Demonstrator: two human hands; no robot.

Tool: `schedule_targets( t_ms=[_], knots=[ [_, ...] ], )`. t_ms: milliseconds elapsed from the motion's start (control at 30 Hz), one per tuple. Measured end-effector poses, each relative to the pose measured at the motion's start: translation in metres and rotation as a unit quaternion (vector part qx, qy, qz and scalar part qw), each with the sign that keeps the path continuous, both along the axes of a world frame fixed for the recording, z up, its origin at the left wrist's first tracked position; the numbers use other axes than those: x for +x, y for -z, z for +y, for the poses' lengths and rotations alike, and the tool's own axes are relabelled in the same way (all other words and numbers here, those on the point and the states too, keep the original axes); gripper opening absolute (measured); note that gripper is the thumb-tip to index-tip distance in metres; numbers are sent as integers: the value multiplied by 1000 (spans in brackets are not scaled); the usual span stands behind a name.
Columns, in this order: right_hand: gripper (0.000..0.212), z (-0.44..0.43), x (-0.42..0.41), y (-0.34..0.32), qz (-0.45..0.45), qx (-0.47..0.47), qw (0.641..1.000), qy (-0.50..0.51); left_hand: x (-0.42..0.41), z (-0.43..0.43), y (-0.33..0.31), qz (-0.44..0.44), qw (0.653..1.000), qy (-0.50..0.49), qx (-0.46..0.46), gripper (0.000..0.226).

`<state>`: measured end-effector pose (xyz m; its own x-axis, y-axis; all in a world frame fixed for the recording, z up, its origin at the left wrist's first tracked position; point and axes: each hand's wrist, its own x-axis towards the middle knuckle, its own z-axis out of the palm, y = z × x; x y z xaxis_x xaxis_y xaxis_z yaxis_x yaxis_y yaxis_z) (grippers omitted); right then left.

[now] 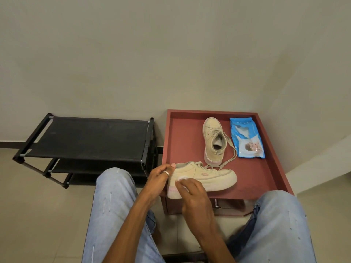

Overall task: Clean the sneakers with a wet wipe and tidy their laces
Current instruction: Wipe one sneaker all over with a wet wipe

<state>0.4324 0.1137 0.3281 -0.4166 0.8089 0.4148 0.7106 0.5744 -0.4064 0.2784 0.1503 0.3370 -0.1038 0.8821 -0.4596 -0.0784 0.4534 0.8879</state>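
A beige sneaker [214,177] lies sideways at the front edge of a red-brown tray-top table [269,168], toe to the right. My left hand [161,175] grips its heel. My right hand [191,190] presses a white wet wipe [183,180] against the shoe's side near the heel. The second beige sneaker [213,141] stands upright farther back, with its laces trailing loose toward the near shoe. A blue wet-wipe pack [247,138] lies flat to its right.
A black shoe rack [89,141] with fabric shelves stands to the left against the wall. My knees in light jeans [114,202] frame the table's front. The floor is pale tile.
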Motion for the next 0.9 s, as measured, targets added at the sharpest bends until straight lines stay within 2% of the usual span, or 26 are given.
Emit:
schedule_targets(
  t_ms=[67,167,300,433,533,733,900],
  knots=[
    [55,8,10,3,0,-4,1000,17,0,-1,0,-11,1000,-8,-7,29],
    [42,17,37,10,22,-1,996,86,0,0,0,-20,1000,-12,-14,29],
    [46,27,49,15,58,5,987,150,1,-1,-1,-20,999,-20,-18,31],
    [31,14,17,6,36,14,996,81,2,1,-1,-12,999,-26,-25,30],
    [43,9,12,3,5,-4,1000,29,1,0,1,-11,999,-26,-25,28],
    [37,31,55,14,41,4,989,145,2,1,0,-13,999,-25,-22,33],
    [38,16,24,7,45,0,993,107,2,2,2,-7,999,-26,-20,35]
  ],
)
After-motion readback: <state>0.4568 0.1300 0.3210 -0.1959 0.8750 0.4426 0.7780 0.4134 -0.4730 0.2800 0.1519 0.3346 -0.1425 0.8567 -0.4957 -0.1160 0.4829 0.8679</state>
